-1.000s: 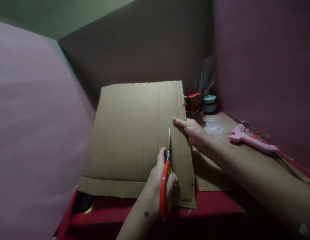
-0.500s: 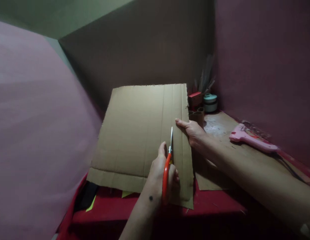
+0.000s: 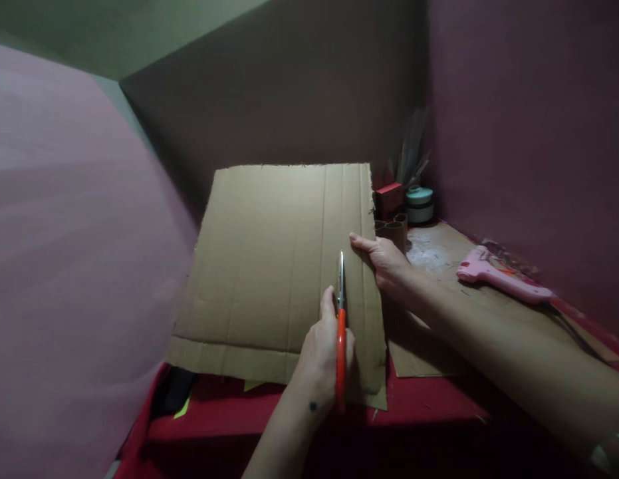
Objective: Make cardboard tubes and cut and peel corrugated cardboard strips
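Observation:
A large sheet of brown corrugated cardboard (image 3: 259,259) is tilted up over the red-covered table, creased near its lower edge and along its right side. My right hand (image 3: 386,259) grips its right edge, thumb on the front face and the other fingers hidden behind. My left hand (image 3: 322,352) is closed around the orange-handled scissors (image 3: 341,346), whose metal blades point away from me along the right part of the sheet. From this angle I cannot tell whether the blades are in the cardboard or just over it.
On the right lies a pink glue gun (image 3: 503,276) with its dark cord, on a flat brown board (image 3: 443,249). Behind the sheet's right edge stand cardboard tubes (image 3: 393,233), a red box (image 3: 389,198) and a teal-lidded container (image 3: 419,205). Pink walls (image 3: 528,133) rise on both sides.
The scissors have turned a little in my left hand, and that hand has shifted slightly to the right. The cardboard's left side has swung slightly left. My right hand keeps its hold.

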A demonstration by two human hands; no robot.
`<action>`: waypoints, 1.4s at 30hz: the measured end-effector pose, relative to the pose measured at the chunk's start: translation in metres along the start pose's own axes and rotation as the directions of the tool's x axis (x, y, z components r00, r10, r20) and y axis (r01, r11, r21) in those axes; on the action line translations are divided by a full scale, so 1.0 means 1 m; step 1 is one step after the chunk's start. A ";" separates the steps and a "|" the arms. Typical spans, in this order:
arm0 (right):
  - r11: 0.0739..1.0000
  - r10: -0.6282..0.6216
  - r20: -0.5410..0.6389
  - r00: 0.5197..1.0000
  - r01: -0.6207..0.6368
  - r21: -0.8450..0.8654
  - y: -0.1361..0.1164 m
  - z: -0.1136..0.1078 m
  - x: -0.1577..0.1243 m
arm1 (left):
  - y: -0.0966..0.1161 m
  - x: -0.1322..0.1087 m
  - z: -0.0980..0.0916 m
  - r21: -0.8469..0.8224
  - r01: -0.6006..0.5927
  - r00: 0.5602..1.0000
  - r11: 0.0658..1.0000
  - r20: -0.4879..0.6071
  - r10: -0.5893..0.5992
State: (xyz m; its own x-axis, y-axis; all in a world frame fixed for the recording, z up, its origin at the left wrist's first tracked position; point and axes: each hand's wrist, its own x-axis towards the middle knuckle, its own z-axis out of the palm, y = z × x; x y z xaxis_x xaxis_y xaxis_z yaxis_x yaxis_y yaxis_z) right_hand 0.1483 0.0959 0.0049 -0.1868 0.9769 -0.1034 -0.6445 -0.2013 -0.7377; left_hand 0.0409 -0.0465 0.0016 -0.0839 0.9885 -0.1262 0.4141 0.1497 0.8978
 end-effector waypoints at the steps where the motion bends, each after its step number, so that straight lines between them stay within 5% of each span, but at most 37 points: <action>1: 1.000 -0.002 0.003 1.000 0.002 0.003 0.000 0.000 0.000 | 0.000 -0.001 -0.001 -0.046 0.039 0.999 0.998 0.027 -0.038; 7: 1.000 0.003 -0.004 1.000 -0.003 0.012 -0.001 0.000 -0.005 | 0.012 -0.002 -0.001 -0.236 0.161 0.986 0.958 0.078 -0.146; 15: 1.000 0.001 -0.007 1.000 -0.001 0.009 -0.003 0.005 -0.014 | 0.031 0.007 0.001 -0.305 0.121 0.993 0.945 0.028 -0.118; 20: 1.000 -0.003 -0.024 1.000 0.003 0.014 -0.002 0.004 -0.009 | 0.030 0.012 -0.002 -0.179 0.101 0.995 0.979 0.001 -0.103; 27: 0.999 -0.035 -0.033 0.999 0.035 -0.009 0.006 0.000 -0.008 | 0.015 0.014 -0.009 0.320 -0.211 0.966 0.924 -0.076 0.247; 35: 0.983 -0.151 0.047 0.987 0.155 -0.099 -0.023 0.006 0.008 | 0.024 0.003 -0.005 0.364 -0.140 0.981 0.921 -0.073 0.178; 39: 0.983 -0.131 0.071 0.989 0.139 -0.119 -0.026 0.005 0.015 | 0.029 -0.004 -0.007 0.058 0.000 0.999 0.998 0.051 -0.003; 42: 0.987 -0.116 0.063 0.991 0.123 -0.107 -0.018 0.000 0.013 | 0.028 -0.008 -0.008 -0.191 0.142 0.982 0.971 0.148 -0.114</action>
State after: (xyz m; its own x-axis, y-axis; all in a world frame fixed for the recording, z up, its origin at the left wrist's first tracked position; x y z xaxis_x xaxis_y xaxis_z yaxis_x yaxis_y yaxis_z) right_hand 0.1577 0.1122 0.0171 -0.1567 0.9873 0.0253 -0.5796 -0.0712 -0.8118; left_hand 0.0460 -0.0501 0.0308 0.0043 0.9574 -0.2887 0.2174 0.2809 0.9348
